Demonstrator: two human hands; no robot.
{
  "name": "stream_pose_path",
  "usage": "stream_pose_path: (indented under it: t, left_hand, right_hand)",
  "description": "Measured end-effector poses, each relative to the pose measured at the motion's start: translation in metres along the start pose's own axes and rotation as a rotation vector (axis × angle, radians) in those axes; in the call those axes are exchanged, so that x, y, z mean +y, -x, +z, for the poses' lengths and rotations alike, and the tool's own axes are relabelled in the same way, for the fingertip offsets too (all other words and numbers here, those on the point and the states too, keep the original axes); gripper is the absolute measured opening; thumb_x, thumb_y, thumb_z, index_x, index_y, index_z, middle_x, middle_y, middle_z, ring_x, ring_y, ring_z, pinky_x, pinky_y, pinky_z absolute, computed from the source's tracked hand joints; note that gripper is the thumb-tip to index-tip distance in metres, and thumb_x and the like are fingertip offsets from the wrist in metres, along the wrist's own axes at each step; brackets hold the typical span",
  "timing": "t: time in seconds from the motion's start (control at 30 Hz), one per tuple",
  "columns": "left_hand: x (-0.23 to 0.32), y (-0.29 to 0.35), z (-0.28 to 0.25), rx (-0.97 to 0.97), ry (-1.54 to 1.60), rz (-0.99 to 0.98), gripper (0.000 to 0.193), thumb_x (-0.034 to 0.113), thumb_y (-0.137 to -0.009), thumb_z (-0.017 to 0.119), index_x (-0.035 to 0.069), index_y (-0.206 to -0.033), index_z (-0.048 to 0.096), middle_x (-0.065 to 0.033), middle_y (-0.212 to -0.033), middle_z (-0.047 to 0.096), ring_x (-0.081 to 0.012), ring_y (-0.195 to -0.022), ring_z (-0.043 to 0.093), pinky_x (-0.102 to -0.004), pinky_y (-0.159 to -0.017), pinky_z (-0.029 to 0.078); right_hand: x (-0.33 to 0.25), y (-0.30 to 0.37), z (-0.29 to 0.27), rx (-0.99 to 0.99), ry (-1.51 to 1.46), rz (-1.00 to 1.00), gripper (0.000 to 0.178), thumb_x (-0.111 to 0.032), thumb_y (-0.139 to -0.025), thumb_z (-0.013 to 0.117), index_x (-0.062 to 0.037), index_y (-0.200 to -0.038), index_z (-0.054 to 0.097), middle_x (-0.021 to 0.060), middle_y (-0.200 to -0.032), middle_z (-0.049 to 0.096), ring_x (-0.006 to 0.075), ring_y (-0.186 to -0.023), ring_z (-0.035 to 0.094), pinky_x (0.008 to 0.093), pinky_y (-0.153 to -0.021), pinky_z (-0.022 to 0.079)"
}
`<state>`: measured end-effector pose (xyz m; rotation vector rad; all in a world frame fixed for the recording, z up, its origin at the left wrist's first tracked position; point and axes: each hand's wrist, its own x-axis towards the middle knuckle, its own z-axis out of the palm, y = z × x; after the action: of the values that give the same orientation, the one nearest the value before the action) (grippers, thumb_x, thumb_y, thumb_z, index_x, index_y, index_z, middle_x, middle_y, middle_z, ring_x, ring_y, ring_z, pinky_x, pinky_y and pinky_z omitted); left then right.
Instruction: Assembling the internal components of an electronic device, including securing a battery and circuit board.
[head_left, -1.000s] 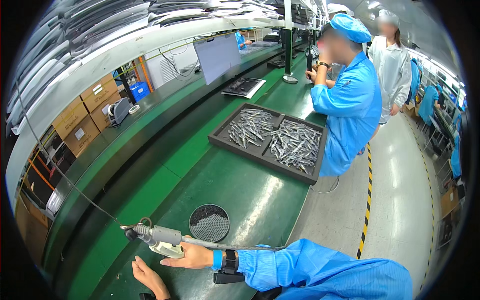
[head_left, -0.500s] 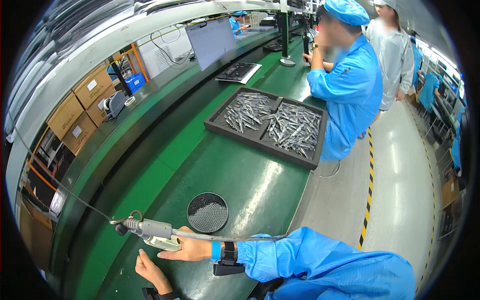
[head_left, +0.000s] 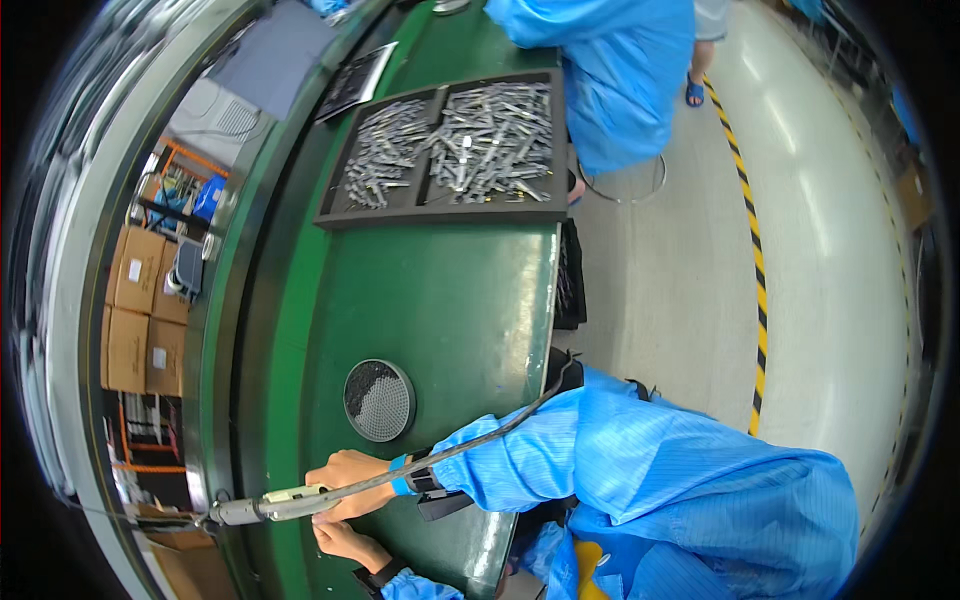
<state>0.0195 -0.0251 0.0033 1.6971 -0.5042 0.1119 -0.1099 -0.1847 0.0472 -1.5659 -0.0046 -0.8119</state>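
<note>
- Two hands of the person at the near end of a green desk (head_left: 450, 300), both reaching in from blue sleeves.
- Right hand (head_left: 345, 478): closed round the grip of a pen-shaped power tool (head_left: 275, 503), with a blue wristband (head_left: 400, 475) just behind it.
- Power tool: pale body and metal nose, lying level, with its tip pointing away from the hand out past the far edge of the desk. What the tip meets cannot be made out.
- Cable (head_left: 480, 435): grey, running from the back of the tool along the right forearm and off the near edge of the desk.
- Left hand (head_left: 345, 543): just beside the right hand, on the body's side of it, lying low at the desk with a dark strap (head_left: 378, 578) on the wrist. Whether it holds anything small cannot be told.
- Round dish (head_left: 378, 400): near the right hand, further along the desk, filled with small dark pieces.
- Black tray (head_left: 440, 210): well beyond the dish, with two compartments heaped with grey metal parts (head_left: 480, 140).
- Second person in a blue coat (head_left: 610, 70): standing by the tray, well apart from both hands.
- Cardboard boxes (head_left: 135, 320): stacked beyond the far edge of the desk.
- Progress, as judged: the tool is gripped and held out and the dish and tray are full; no finished piece is in view, so the done share cannot be told.
</note>
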Motion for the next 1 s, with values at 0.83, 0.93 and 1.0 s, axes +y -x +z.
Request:
stream_pose_path:
  t: [0.83,0.93,1.0]
  left_hand:
    - [0.09,0.117,0.054,0.001,-0.217,0.006,0.041,0.021,-0.093,0.054,-0.004,-0.062,0.044,-0.0007,-0.055,0.038,-0.0121,-0.053,0.03,-0.031,-0.049,0.027]
    - [0.081,0.095,0.046,-0.05,-0.184,-0.027,0.039,0.021,-0.093,0.055,-0.005,-0.064,0.048,0.0,-0.059,0.044,-0.011,-0.057,0.034,-0.0298,-0.05,0.029]
    - [0.078,0.071,0.044,-0.073,-0.075,0.018,0.032,0.019,-0.093,0.052,-0.007,-0.074,0.054,-0.0022,-0.07,0.054,-0.0117,-0.063,0.044,-0.0278,-0.055,0.038]
  right_hand:
    - [-0.01,-0.008,-0.007,-0.09,-0.018,0.04,0.032,-0.031,-0.077,0.066,-0.002,-0.087,0.06,0.0138,-0.067,0.062,0.0332,-0.064,0.061,0.0408,-0.061,0.047]
    - [-0.019,-0.013,-0.018,-0.258,0.036,0.208,0.044,-0.035,-0.078,0.063,-0.0035,-0.108,0.06,0.0189,-0.088,0.065,0.036,-0.085,0.062,0.0429,-0.076,0.048]
    - [-0.004,-0.007,-0.009,-0.176,0.053,0.085,0.042,-0.035,-0.078,0.063,-0.0026,-0.104,0.062,0.019,-0.084,0.065,0.0367,-0.079,0.062,0.0435,-0.073,0.048]
